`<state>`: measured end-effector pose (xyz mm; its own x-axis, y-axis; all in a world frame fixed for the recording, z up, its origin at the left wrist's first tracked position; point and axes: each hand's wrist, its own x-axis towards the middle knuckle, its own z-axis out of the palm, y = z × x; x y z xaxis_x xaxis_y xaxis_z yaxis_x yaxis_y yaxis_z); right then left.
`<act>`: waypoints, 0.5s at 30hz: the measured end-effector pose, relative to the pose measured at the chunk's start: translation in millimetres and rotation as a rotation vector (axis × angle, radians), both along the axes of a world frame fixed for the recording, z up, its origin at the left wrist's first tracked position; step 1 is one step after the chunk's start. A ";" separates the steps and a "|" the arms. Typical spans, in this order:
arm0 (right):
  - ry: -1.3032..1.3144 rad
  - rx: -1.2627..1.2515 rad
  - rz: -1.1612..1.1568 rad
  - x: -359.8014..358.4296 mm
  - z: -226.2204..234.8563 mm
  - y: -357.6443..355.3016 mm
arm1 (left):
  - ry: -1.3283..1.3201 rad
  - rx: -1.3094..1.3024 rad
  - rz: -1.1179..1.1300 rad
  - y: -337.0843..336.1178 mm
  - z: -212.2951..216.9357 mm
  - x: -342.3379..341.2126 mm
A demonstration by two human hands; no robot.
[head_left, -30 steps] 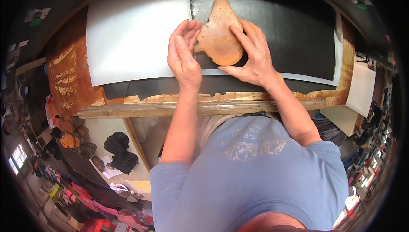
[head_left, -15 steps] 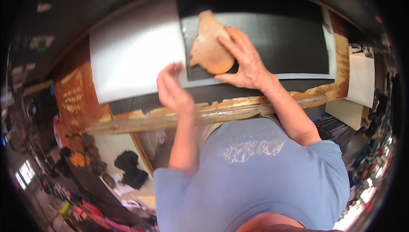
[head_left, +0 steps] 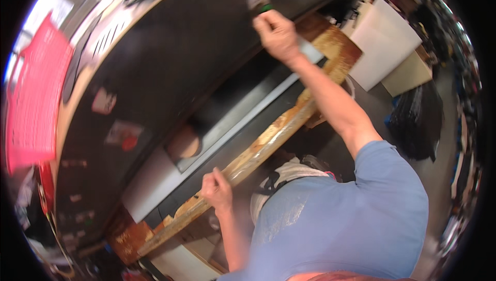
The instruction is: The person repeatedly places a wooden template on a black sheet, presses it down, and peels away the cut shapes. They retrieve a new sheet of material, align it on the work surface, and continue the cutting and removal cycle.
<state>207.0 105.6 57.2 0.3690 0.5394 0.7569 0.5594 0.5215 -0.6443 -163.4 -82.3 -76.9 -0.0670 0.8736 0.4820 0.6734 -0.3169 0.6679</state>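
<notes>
High up, my right hand (head_left: 276, 33) is closed, its fingertips at a small green button (head_left: 265, 8) on the dark panel (head_left: 181, 38). I cannot tell how firmly they press. My left hand (head_left: 217, 192) hovers above the worn wooden edge (head_left: 245, 165), fingers curled; whatever they may hold is hidden. Past that edge lies a black sheet (head_left: 230, 110) on a pale board (head_left: 151, 185). The rounded end of a flat tan piece, like leather or hide (head_left: 186, 144), rests on the sheet. The panel hides its other end.
A red spot (head_left: 129, 142) marks another fitting lower on the panel. Pink sheets or mesh (head_left: 39, 95) stand at far left. White boxes (head_left: 385, 41) and a black plastic bag (head_left: 417, 121) sit to the right.
My right hand has left the tan piece and risen to the green button. My left hand has dropped back to the wooden edge. The view has turned, and the panel now covers part of the piece.
</notes>
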 end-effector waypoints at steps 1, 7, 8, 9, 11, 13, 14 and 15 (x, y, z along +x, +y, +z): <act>-0.055 -0.013 0.027 5.9 -6.9 -8.4 | 0.042 0.041 0.023 0.6 -0.6 0.6; -0.053 -0.228 -0.097 14.2 -104.4 -109.1 | 0.176 0.112 0.062 19.2 -12.0 -4.8; -0.158 -0.331 -0.182 17.7 -116.6 -122.1 | 0.196 0.117 0.059 22.5 -11.5 -6.9; -0.385 -0.172 -0.196 20.9 -128.0 -131.4 | 0.163 0.089 0.032 25.8 -10.6 -8.6; -0.511 -0.146 -0.209 25.7 -142.8 -135.8 | 0.314 0.099 0.008 25.7 -4.4 -7.3; -0.463 -0.142 -0.237 32.7 -152.4 -137.2 | 0.237 0.073 -0.013 18.3 5.3 3.7; -0.450 -0.173 -0.221 36.5 -155.4 -137.3 | 0.195 0.118 0.012 14.2 9.7 15.3; -0.454 -0.152 -0.242 38.3 -160.0 -143.7 | 0.273 0.153 0.066 7.2 15.3 27.8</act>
